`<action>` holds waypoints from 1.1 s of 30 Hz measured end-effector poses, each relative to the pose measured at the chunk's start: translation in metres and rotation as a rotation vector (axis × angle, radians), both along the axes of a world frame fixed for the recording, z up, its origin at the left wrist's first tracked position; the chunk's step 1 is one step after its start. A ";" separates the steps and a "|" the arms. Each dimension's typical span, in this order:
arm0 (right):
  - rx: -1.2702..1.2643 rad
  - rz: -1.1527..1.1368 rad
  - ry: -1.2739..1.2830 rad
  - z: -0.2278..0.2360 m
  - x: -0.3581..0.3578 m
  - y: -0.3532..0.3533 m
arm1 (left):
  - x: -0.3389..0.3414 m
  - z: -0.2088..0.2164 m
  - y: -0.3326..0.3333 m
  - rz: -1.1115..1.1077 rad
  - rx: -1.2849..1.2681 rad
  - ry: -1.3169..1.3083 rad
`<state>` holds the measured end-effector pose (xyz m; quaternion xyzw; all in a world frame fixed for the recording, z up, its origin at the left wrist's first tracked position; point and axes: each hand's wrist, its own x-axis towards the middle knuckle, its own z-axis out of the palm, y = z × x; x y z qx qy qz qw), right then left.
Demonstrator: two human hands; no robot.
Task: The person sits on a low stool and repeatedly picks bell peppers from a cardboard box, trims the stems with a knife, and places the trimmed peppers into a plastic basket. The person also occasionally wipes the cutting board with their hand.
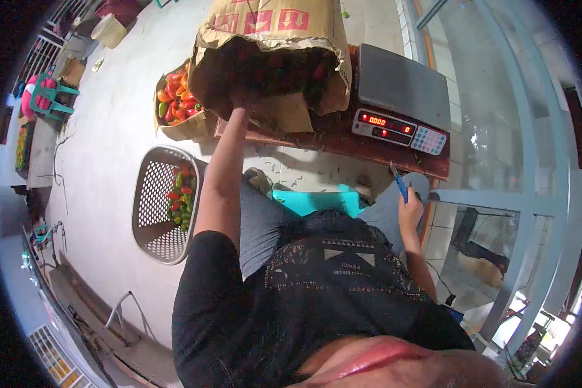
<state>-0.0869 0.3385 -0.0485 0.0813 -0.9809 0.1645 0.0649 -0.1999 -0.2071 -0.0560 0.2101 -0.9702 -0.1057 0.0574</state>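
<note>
My right hand (pixel 410 210) rests on my knee, clamped around a blue cutter (pixel 399 183). My left hand (pixel 239 103) reaches forward into the torn cardboard box (pixel 271 39) of chillies on the table (pixel 343 139); its fingers are hidden, so I cannot tell their grip.

Big carton (pixel 271 58): lay tipped on the low table (pixel 343 142), mouth toward the person, directly ahead.
Left hand (pixel 239 103): reached into that carton's mouth.
Scale (pixel 401 97): sat on the same table, just right of the carton.
Small box of peppers (pixel 178 103): stood on the floor, left of the carton and touching the table's edge.
Basket (pixel 158 204): rested on the floor, nearer the person than the small box, left of the left arm, peppers (pixel 181 200) inside.
Right hand (pixel 409 210): rested on the right knee, below the table's front edge, pen (pixel 399 184) in its grasp.
Stool (pixel 313 200): sat between the knees.
</note>
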 end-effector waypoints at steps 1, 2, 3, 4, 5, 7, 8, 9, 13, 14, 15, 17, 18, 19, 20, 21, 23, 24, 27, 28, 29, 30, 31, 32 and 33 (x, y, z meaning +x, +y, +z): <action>0.002 -0.002 -0.002 0.000 0.002 0.001 | -0.005 -0.006 0.005 0.011 -0.004 -0.007; 0.010 -0.006 -0.004 0.000 0.003 0.002 | -0.008 -0.010 0.008 0.017 -0.001 0.000; 0.018 -0.009 -0.006 -0.001 0.003 0.002 | -0.010 -0.014 0.008 0.016 0.023 0.020; 0.025 -0.015 -0.006 -0.001 0.003 0.002 | -0.011 -0.015 0.008 0.015 0.060 0.046; 0.014 -0.010 -0.003 0.000 0.003 0.003 | -0.011 -0.015 0.005 0.008 0.139 0.098; -0.013 0.002 0.003 0.001 0.004 0.000 | -0.005 -0.012 -0.007 0.005 0.416 0.249; -0.017 -0.005 -0.003 0.002 0.005 -0.002 | 0.001 -0.009 -0.013 0.013 0.641 0.348; -0.020 -0.010 -0.008 0.004 0.005 -0.004 | 0.007 -0.007 -0.017 0.020 0.893 0.459; -0.063 0.023 0.032 0.012 0.006 -0.011 | 0.053 0.015 -0.009 -0.037 1.648 0.711; -0.086 0.034 0.033 0.015 0.006 -0.015 | 0.072 0.026 -0.006 -0.071 1.737 0.721; -0.094 0.001 0.043 0.018 0.009 -0.010 | 0.072 0.055 0.020 -0.107 1.879 0.652; -0.133 -0.001 0.017 0.022 0.009 -0.014 | 0.092 0.093 0.048 -0.187 1.925 0.628; -0.152 0.001 -0.025 0.020 0.007 -0.017 | 0.099 0.100 0.058 -0.237 1.850 0.649; -0.172 0.008 -0.064 0.021 0.006 -0.022 | 0.108 0.108 0.067 -0.285 1.771 0.675; -0.232 0.079 -0.040 0.025 0.007 -0.034 | 0.117 0.119 0.078 -0.287 1.678 0.693; -0.290 0.147 -0.016 0.029 0.007 -0.047 | 0.123 0.129 0.090 -0.289 1.586 0.708; -0.387 0.293 0.013 0.050 0.009 -0.081 | 0.137 0.140 0.095 -0.266 1.384 0.676; -0.415 0.358 0.016 0.067 0.009 -0.097 | 0.143 0.145 0.100 -0.221 1.412 0.613; -0.445 0.503 -0.009 0.111 0.005 -0.132 | 0.157 0.160 0.128 -0.161 1.369 0.473; -0.446 0.542 -0.025 0.122 0.002 -0.141 | 0.160 0.163 0.138 -0.159 1.401 0.469; -0.476 0.604 -0.012 0.133 0.000 -0.151 | 0.165 0.166 0.146 -0.149 1.429 0.463; -0.506 0.665 0.002 0.142 -0.003 -0.160 | 0.168 0.168 0.151 -0.139 1.457 0.457; -0.532 0.724 0.016 0.146 -0.004 -0.166 | 0.168 0.168 0.156 -0.151 1.496 0.485; -0.562 0.719 0.015 0.146 -0.005 -0.171 | 0.171 0.169 0.160 -0.195 1.440 0.496; -0.592 0.713 0.015 0.146 -0.005 -0.176 | 0.176 0.171 0.165 -0.239 1.384 0.507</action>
